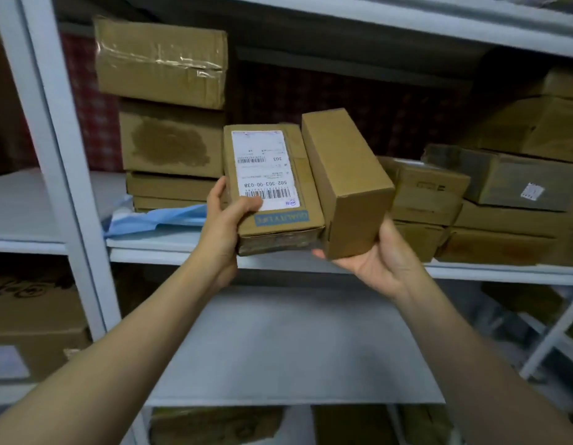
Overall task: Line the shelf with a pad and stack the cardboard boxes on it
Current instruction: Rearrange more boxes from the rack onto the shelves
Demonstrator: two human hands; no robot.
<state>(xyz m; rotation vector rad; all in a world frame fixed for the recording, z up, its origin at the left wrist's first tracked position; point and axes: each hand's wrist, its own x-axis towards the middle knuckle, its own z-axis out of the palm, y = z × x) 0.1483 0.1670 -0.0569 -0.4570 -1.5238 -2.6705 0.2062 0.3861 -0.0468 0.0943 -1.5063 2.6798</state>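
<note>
1. A labelled box point(272, 187) was gripped by the left hand point(225, 216), with the thumb laid on the white label and the fingers curled round the box's left edge.
2. A plain box point(346, 181) was held from below by the right hand point(375, 261). Its near end was seated in the palm, and the fingers, mostly hidden, seemed to be wrapped behind it.
3. Both boxes were held side by side and touching, in the air in front of the shelf point(169, 248) and just above its front edge. Neither was set down on it.
4. A blue pad point(156, 220) was seen lying crumpled on the left part of the shelf, reaching nearly to its front edge.
5. A stack of boxes point(169, 139) was stood at the back of the shelf's left part, behind the pad.
6. More boxes point(503, 213) were piled on the right part of the shelf, several layers high.
</note>
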